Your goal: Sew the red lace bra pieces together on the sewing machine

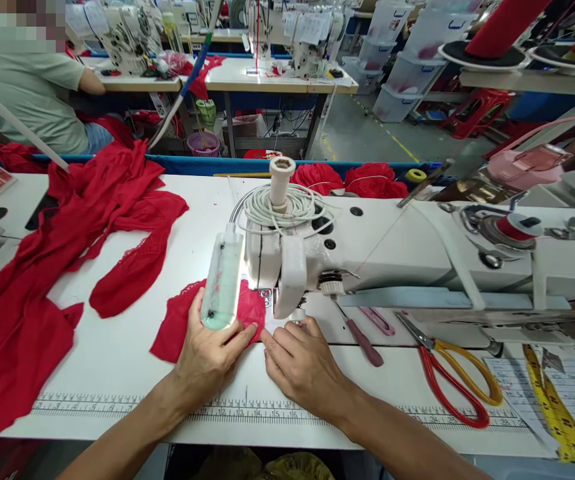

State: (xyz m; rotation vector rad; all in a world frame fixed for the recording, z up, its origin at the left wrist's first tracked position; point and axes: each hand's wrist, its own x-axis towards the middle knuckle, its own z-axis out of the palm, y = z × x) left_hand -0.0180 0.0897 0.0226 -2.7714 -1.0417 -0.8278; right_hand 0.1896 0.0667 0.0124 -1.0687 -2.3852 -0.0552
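A small piece of red fabric (pixel 177 333) with a lacy edge lies on the white sewing machine bed, its right end beside the machine head (pixel 290 277). My left hand (pixel 212 350) is closed on this fabric, fingers pressing near its right end; a clear lamp-like cover (pixel 223 280) hides part of the thumb side. Close by on the right, my right hand (pixel 302 363) has its fingers curled together, fingertips at the fabric's right edge, just in front of the machine head. The needle and the exact right-hand pinch are hidden.
A heap of red fabric (pixel 92 207) spreads over the left side. Right of my hands lie a purple-handled screwdriver (pixel 364 343), scissors (pixel 454 380) and a yellow tape measure (pixel 550 400). Red bundles (pixel 374 180) sit behind the machine. Another person (pixel 32 100) sits at the far left.
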